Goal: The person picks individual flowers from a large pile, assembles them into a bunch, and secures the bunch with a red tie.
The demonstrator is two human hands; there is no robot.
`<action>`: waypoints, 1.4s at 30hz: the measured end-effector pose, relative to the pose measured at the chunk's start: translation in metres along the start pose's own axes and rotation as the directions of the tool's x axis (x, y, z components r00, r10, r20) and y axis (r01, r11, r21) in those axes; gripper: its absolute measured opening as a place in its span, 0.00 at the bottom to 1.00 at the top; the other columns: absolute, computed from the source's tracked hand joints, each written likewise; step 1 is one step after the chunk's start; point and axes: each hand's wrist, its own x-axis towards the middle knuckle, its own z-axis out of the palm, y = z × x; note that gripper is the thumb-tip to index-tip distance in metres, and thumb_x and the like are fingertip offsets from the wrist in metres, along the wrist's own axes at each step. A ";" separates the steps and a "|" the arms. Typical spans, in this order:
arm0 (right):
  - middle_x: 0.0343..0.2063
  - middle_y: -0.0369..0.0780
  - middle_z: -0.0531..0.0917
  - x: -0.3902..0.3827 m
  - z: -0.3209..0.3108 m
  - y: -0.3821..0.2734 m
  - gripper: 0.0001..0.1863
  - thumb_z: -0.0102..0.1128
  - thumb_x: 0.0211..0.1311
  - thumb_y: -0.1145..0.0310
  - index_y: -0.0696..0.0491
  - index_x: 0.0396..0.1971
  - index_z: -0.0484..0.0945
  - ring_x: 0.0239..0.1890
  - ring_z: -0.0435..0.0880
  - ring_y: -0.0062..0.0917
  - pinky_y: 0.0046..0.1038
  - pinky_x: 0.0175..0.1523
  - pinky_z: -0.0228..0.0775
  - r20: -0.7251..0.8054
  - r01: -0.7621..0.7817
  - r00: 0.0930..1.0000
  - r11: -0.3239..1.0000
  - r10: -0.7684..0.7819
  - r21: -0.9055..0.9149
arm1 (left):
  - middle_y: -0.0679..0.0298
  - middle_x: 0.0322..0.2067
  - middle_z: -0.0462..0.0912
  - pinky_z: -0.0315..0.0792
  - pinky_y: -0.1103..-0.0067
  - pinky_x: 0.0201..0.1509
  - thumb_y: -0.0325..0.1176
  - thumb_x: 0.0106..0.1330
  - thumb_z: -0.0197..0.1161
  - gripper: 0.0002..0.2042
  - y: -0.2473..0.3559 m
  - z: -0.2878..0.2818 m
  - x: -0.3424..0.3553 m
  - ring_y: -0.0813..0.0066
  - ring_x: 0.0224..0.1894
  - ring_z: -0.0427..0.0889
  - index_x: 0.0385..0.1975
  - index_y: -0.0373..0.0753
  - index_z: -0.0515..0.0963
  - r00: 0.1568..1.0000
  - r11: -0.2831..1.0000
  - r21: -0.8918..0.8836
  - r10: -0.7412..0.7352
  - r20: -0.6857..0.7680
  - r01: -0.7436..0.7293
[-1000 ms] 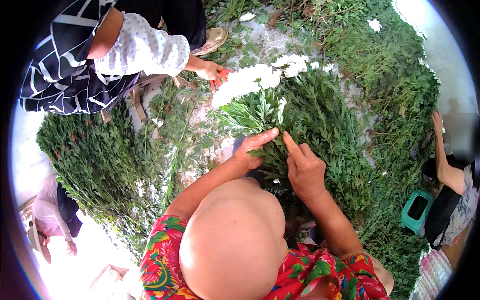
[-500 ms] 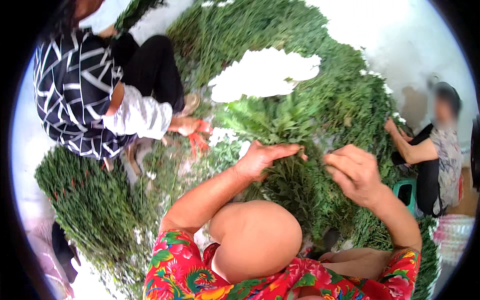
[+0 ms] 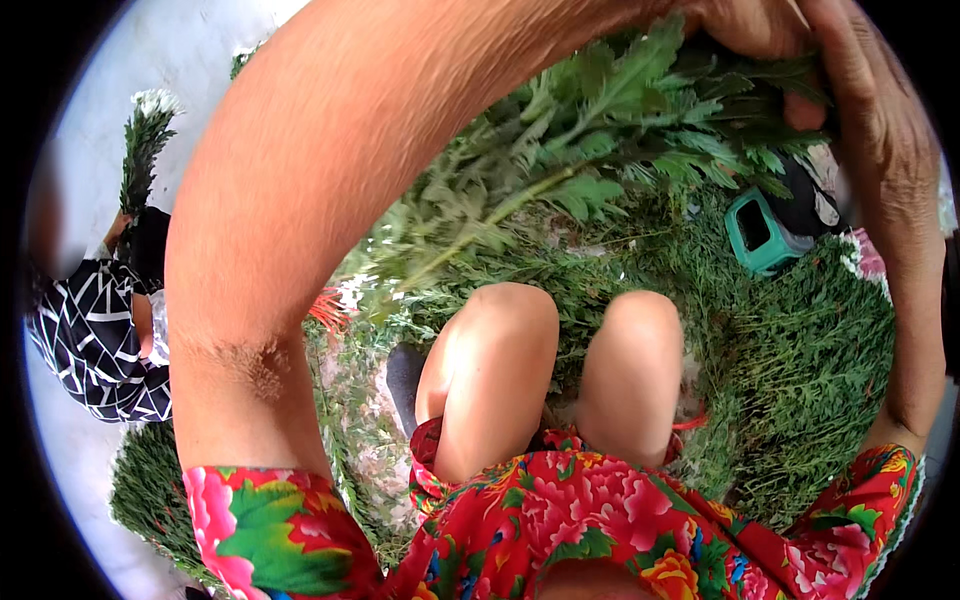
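Observation:
A leafy bunch of chrysanthemum stems [image 3: 625,125] is raised close in front of me, tilted to the upper right, its flower heads out of view. My left arm arcs across the top left, and my left hand [image 3: 755,28] is wrapped round the bunch, partly cut off by the upper edge. Against the far side of the leaves, my right hand [image 3: 872,100] sits close beside the left one, fingers drawn together. Their tips run out of the picture, so anything pinched in them is hidden.
Cut green stems [image 3: 800,370] lie heaped at the right, with another pile [image 3: 165,490] at the lower left. A green plastic stool [image 3: 762,235] stands at right. On the left, a person in a black-and-white top [image 3: 90,345] sits near a white-flowered bunch [image 3: 148,150]. Red strands [image 3: 328,308] lie near my left elbow.
Both hands have risen to the upper right with the bunch, and its white heads have left the picture. My view has shifted, moving the knees, stool and person.

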 end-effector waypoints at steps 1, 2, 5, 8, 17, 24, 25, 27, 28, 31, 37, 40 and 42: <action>0.31 0.41 0.79 -0.009 -0.004 0.003 0.35 0.66 0.43 0.80 0.56 0.59 0.76 0.35 0.78 0.37 0.36 0.45 0.71 0.025 -0.025 0.999 1.000 0.025 0.010 | 0.50 0.44 0.87 0.77 0.70 0.59 0.43 0.59 0.74 0.27 0.003 0.008 0.006 0.64 0.50 0.85 0.53 0.31 0.79 1.000 1.000 0.022 -0.013 0.018 0.013; 0.30 0.41 0.78 -0.019 -0.007 0.003 0.36 0.66 0.42 0.80 0.56 0.60 0.75 0.34 0.78 0.37 0.36 0.44 0.71 0.044 -0.054 0.998 0.998 0.053 0.029 | 0.49 0.44 0.87 0.77 0.70 0.59 0.44 0.59 0.75 0.29 0.004 0.016 0.010 0.64 0.51 0.85 0.54 0.30 0.78 0.999 0.999 0.044 -0.029 0.026 0.028; 0.29 0.41 0.76 -0.059 -0.016 -0.016 0.40 0.65 0.41 0.82 0.56 0.63 0.72 0.34 0.76 0.38 0.37 0.44 0.69 0.147 -0.188 0.975 0.969 0.165 0.159 | 0.48 0.45 0.86 0.77 0.70 0.60 0.45 0.58 0.75 0.32 0.005 0.036 0.018 0.64 0.52 0.85 0.57 0.28 0.75 0.995 0.986 0.136 -0.096 0.016 0.093; 0.28 0.41 0.75 -0.123 -0.021 -0.054 0.41 0.65 0.34 0.85 0.58 0.60 0.75 0.34 0.76 0.39 0.38 0.45 0.68 0.440 -0.352 0.873 0.895 0.210 0.272 | 0.46 0.49 0.85 0.76 0.71 0.61 0.46 0.57 0.77 0.40 -0.029 0.047 0.032 0.63 0.54 0.84 0.63 0.26 0.69 0.996 0.959 0.270 -0.086 -0.001 0.083; 0.30 0.39 0.76 -0.197 -0.005 -0.120 0.23 0.61 0.46 0.76 0.56 0.48 0.77 0.38 0.78 0.34 0.36 0.52 0.68 0.580 -0.516 0.766 0.804 0.279 0.295 | 0.39 0.53 0.79 0.76 0.63 0.57 0.40 0.44 0.84 0.56 -0.139 0.165 -0.012 0.45 0.54 0.81 0.69 0.25 0.53 0.971 0.597 0.795 0.108 -0.211 0.107; 0.32 0.34 0.78 -0.209 0.007 -0.120 0.25 0.64 0.50 0.68 0.53 0.52 0.75 0.42 0.80 0.30 0.37 0.59 0.67 0.521 -0.459 0.819 0.819 0.240 0.344 | 0.45 0.32 0.83 0.78 0.58 0.39 0.33 0.40 0.82 0.35 -0.120 0.155 -0.005 0.42 0.38 0.84 0.49 0.33 0.68 0.897 0.620 0.673 -0.413 -0.157 0.404; 0.33 0.34 0.79 -0.212 0.010 -0.124 0.27 0.65 0.49 0.68 0.52 0.53 0.75 0.42 0.81 0.30 0.40 0.61 0.65 0.497 -0.455 0.838 0.792 0.225 0.408 | 0.44 0.33 0.83 0.78 0.58 0.42 0.32 0.40 0.82 0.35 -0.121 0.155 -0.010 0.41 0.40 0.84 0.48 0.32 0.70 0.898 0.589 0.703 -0.408 -0.166 0.398; 0.40 0.36 0.82 -0.211 -0.002 -0.118 0.36 0.74 0.44 0.65 0.49 0.59 0.75 0.49 0.81 0.31 0.44 0.68 0.61 0.486 -0.515 0.826 0.734 0.286 0.444 | 0.44 0.33 0.84 0.77 0.58 0.44 0.31 0.40 0.82 0.33 -0.118 0.155 -0.020 0.41 0.41 0.83 0.48 0.32 0.73 0.905 0.601 0.690 -0.376 -0.199 0.402; 0.43 0.37 0.82 -0.213 -0.011 -0.107 0.37 0.76 0.43 0.64 0.48 0.59 0.76 0.52 0.81 0.32 0.44 0.68 0.61 0.440 -0.553 0.822 0.692 0.361 0.465 | 0.44 0.33 0.84 0.77 0.59 0.46 0.30 0.40 0.82 0.32 -0.118 0.156 -0.023 0.41 0.42 0.83 0.48 0.32 0.74 0.905 0.603 0.684 -0.361 -0.224 0.410; 0.42 0.40 0.87 -0.264 -0.024 -0.094 0.25 0.74 0.53 0.62 0.52 0.53 0.82 0.44 0.86 0.28 0.34 0.51 0.76 0.358 -0.809 0.527 0.324 0.771 0.491 | 0.47 0.33 0.84 0.77 0.60 0.45 0.28 0.40 0.81 0.31 -0.120 0.158 -0.018 0.40 0.40 0.82 0.47 0.32 0.76 0.912 0.697 0.588 -0.342 -0.228 0.409; 0.33 0.50 0.88 -0.512 -0.035 -0.208 0.17 0.66 0.63 0.53 0.54 0.34 0.86 0.37 0.88 0.46 0.45 0.46 0.79 0.785 -0.851 -0.417 0.107 0.458 -0.515 | 0.48 0.35 0.84 0.77 0.62 0.45 0.20 0.41 0.75 0.26 -0.122 0.154 -0.021 0.40 0.40 0.83 0.45 0.34 0.77 0.887 0.696 0.556 -0.407 -0.218 0.455; 0.27 0.46 0.87 -0.594 -0.044 -0.300 0.21 0.67 0.63 0.51 0.58 0.32 0.85 0.32 0.87 0.41 0.42 0.43 0.79 0.605 -0.654 -0.750 -0.164 0.266 -0.739 | 0.48 0.35 0.84 0.77 0.65 0.45 0.18 0.41 0.72 0.22 -0.121 0.156 -0.014 0.42 0.39 0.83 0.41 0.33 0.79 0.862 0.730 0.458 -0.447 -0.240 0.507; 0.25 0.44 0.86 -0.608 -0.042 -0.327 0.20 0.68 0.63 0.53 0.59 0.31 0.84 0.26 0.85 0.35 0.38 0.35 0.77 0.473 -0.468 -0.873 -0.465 0.115 -0.751 | 0.49 0.34 0.84 0.76 0.66 0.45 0.17 0.41 0.70 0.20 -0.119 0.156 -0.013 0.43 0.38 0.83 0.39 0.32 0.80 0.852 0.734 0.434 -0.460 -0.249 0.523</action>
